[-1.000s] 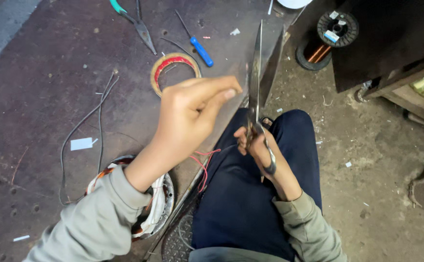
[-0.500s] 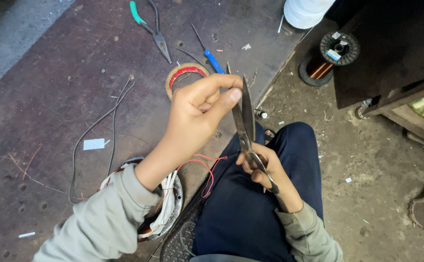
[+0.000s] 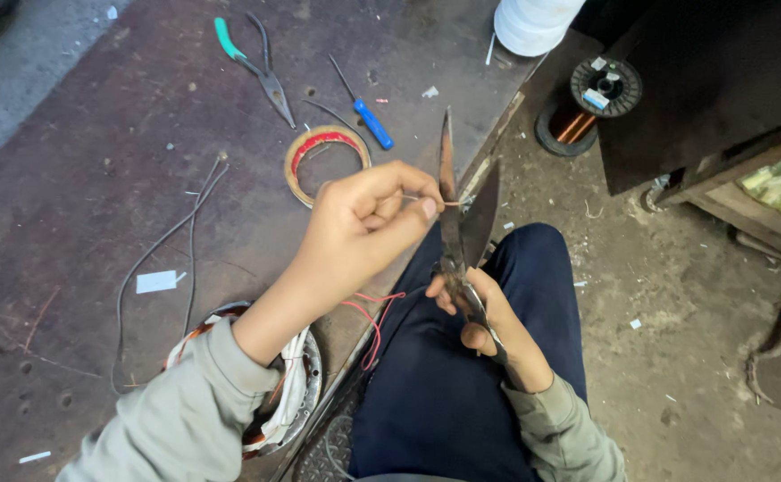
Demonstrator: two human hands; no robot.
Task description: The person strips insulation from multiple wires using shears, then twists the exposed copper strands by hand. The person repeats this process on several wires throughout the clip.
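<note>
Scissors (image 3: pixel 458 214) gape around a thin wire (image 3: pixel 413 200) pinched taut in left hand (image 3: pixel 368 223) fingers. Right hand (image 3: pixel 475 312) grips the handles. Best keep the wire tight and deep between the blades, fingertips back.

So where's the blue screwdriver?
The blue screwdriver lies on the dark table near the top of the head view, between the green pliers and the tape ring.
</note>
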